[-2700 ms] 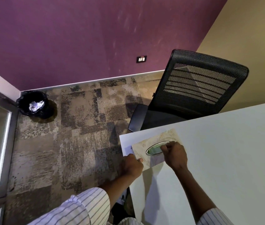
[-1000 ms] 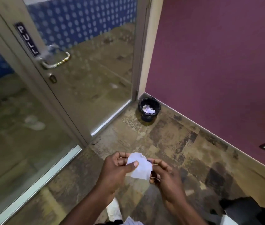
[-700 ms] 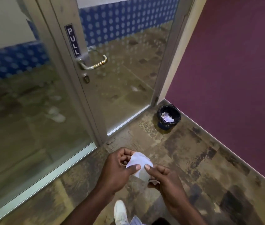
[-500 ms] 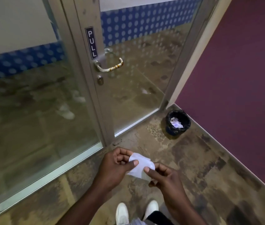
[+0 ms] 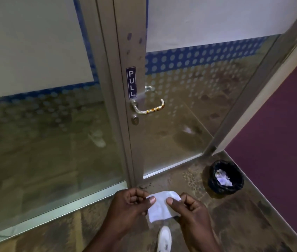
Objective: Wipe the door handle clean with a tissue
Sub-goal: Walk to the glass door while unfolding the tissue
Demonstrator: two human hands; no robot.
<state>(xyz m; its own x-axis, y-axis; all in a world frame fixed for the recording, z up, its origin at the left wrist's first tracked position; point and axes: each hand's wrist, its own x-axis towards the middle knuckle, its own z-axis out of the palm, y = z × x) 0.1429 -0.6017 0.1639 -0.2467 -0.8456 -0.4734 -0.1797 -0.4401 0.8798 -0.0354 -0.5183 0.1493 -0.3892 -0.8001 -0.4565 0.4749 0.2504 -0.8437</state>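
A person stands at a glass door, both hands low in front of them, stretching a small white tissue [image 5: 160,204] flat between them. The left hand [image 5: 127,206] and right hand [image 5: 191,210] each pinch an edge under the thumb, other fingers curled. The tissue looks thin, roughly square, lightly creased. The curved metal door handle [image 5: 149,109], banded in orange near its tip, sits below a PULL sign [image 5: 131,82], well above the hands. A black bin [image 5: 225,177] stands by the purple wall [image 5: 280,133].

Two hands [image 5: 159,209], one tissue [image 5: 160,206], one handle [image 5: 148,108] (lever type), one bin [image 5: 225,177].
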